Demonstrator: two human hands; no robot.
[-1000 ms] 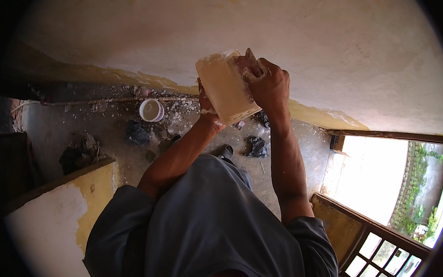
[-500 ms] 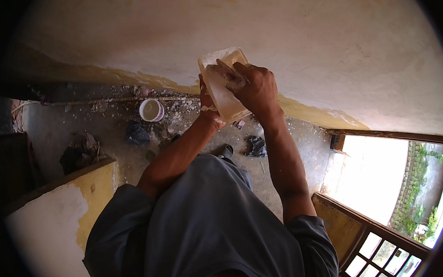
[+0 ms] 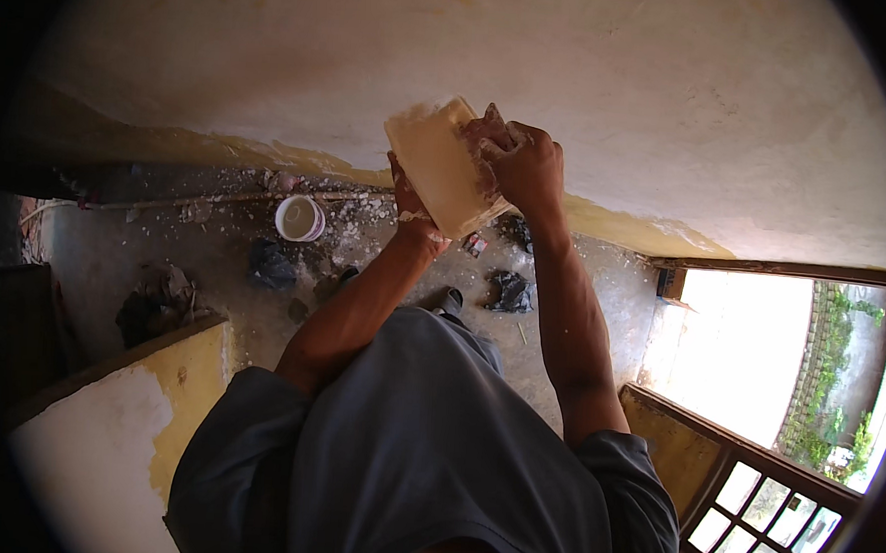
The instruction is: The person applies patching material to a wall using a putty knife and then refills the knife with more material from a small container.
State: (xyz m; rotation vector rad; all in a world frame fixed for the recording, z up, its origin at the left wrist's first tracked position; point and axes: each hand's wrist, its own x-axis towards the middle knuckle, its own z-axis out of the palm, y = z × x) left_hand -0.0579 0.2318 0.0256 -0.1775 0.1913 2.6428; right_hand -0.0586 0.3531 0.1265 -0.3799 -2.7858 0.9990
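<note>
My left hand (image 3: pixel 413 207) holds a shallow rectangular tan tray (image 3: pixel 431 166) from beneath and along its left side; most of the fingers are hidden under it. White paste clings to the left wrist. At the tray's right edge, my right hand (image 3: pixel 531 173) is closed, its fingers bent and smeared with pale paste. A dark, paste-coated piece shows by the fingertips, but whether it is a tool or a finger cannot be made out. The tray is tilted in front of a pale plastered wall (image 3: pixel 652 117) with a yellowish lower band.
A white bucket (image 3: pixel 300 219) stands on the grey floor, with pale crumbs scattered around it. Behind it a long thin pole (image 3: pixel 217 200) lies by the wall. Dark plastic bags (image 3: pixel 510 292) lie near my feet. To the right are a bright opening and a paned window (image 3: pixel 766 519).
My right hand has moved from over the tray's middle to its right edge, and its fingers have turned upward. The tray has tipped so its inner face shows more fully.
</note>
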